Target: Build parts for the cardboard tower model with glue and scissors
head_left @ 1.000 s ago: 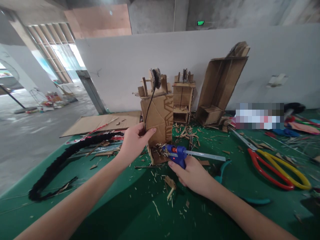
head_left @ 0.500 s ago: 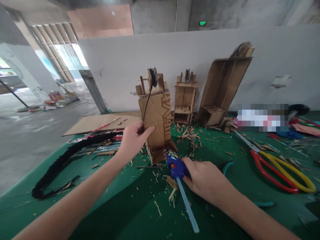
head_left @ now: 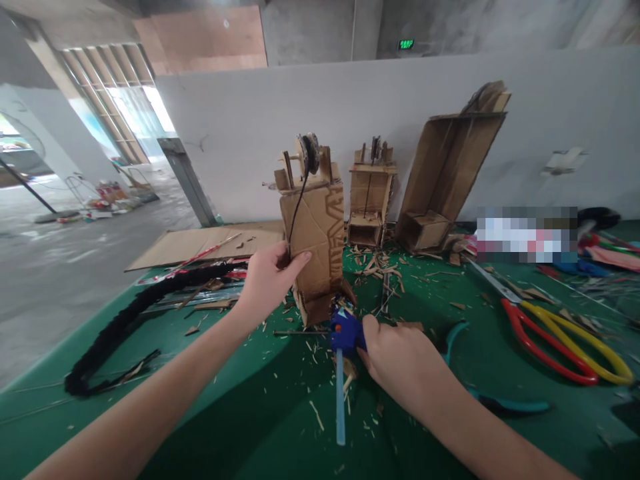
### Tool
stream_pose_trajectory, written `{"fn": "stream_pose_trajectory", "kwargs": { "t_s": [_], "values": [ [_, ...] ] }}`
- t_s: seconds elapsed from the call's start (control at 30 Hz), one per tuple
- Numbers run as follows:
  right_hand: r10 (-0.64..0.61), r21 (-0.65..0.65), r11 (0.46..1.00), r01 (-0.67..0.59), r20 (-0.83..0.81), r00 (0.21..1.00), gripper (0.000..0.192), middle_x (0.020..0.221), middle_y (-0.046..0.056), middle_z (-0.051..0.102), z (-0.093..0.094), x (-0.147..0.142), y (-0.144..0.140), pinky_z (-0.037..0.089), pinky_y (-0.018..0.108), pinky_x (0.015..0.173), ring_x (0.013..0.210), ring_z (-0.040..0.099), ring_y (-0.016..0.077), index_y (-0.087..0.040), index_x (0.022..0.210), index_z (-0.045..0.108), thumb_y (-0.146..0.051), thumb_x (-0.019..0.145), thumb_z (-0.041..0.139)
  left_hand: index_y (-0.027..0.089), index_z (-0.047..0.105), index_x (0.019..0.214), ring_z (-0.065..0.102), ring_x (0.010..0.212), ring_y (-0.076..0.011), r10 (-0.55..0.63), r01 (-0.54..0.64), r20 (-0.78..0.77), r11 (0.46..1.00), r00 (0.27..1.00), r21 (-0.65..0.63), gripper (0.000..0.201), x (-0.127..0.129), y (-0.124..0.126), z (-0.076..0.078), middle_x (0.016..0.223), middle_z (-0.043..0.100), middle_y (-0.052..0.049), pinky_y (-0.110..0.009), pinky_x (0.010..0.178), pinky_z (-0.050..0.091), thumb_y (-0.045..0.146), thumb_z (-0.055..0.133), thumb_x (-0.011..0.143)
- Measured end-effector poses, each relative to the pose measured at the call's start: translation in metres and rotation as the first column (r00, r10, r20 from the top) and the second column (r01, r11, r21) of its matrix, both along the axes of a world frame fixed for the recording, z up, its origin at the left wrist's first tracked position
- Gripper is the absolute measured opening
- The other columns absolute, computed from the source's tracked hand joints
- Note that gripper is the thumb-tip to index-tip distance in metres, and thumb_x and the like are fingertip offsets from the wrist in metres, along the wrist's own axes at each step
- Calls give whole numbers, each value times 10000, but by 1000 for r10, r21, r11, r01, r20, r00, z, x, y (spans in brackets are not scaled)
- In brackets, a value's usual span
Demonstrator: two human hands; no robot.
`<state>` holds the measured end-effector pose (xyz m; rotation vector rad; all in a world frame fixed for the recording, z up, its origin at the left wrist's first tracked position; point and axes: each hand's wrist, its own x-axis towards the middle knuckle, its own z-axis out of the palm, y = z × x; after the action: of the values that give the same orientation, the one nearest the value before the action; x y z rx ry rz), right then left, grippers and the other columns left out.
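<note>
My left hand [head_left: 273, 277] grips the left side of an upright cardboard model [head_left: 315, 233], thumb across its front. On top of the model sits a spool-like pulley [head_left: 308, 153], from which a dark cord [head_left: 297, 210] runs down to my fingers. My right hand [head_left: 395, 353] is closed round the handle of a blue hot glue gun [head_left: 346, 332]. A long translucent glue stick [head_left: 341, 400] sticks out of its back toward me. The gun's nozzle is at the model's lower right corner; whether it touches the cardboard I cannot tell.
Behind stand a smaller cardboard model [head_left: 371, 193] and a taller one [head_left: 450, 173] against the white wall. At right lie red-and-yellow-handled scissors [head_left: 550, 333] and teal-handled pliers [head_left: 520, 405]. A black fuzzy strip [head_left: 130, 313] curves at left. Scraps litter the green table [head_left: 225, 427].
My right hand has turned the glue gun, so the glue stick's rear end has swung left and now points nearly straight at me. My left hand still holds the model, which has barely shifted.
</note>
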<state>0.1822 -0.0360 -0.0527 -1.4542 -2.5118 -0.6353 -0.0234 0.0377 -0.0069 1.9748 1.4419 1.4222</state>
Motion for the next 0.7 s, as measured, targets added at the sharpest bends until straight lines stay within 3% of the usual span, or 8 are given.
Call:
{"fn": "stream_pose_trajectory", "kwargs": {
  "t_s": [0.3, 0.47, 0.7],
  "values": [
    [10, 100, 995, -6, -39, 999, 131, 413, 41, 554, -2, -4, 2, 35, 264, 406, 301, 525, 181, -128, 627, 554, -10, 574, 572, 137, 677, 873, 632, 700, -175, -26, 27, 22, 1000, 999, -15, 229, 1, -1, -1, 829, 728, -57, -275, 612, 480, 337, 598, 794],
    [25, 108, 994, -18, -61, 998, 160, 446, 31, 568, -1, -3, 1, 72, 251, 400, 318, 533, 180, -125, 687, 567, -1, 587, 576, 130, 682, 885, 620, 673, -176, -9, 9, 9, 1000, 1000, -22, 269, 0, 0, -3, 822, 723, -65, -284, 593, 476, 369, 599, 794],
    [-2, 139, 990, 8, -44, 999, 162, 443, 30, 562, 1, -2, 3, 86, 249, 397, 321, 526, 161, -139, 623, 542, 9, 570, 578, 137, 681, 916, 616, 682, -171, -15, 15, 1, 999, 1000, -36, 285, -1, 0, -4, 864, 716, -76, -292, 606, 478, 382, 589, 805]
  ]
}}
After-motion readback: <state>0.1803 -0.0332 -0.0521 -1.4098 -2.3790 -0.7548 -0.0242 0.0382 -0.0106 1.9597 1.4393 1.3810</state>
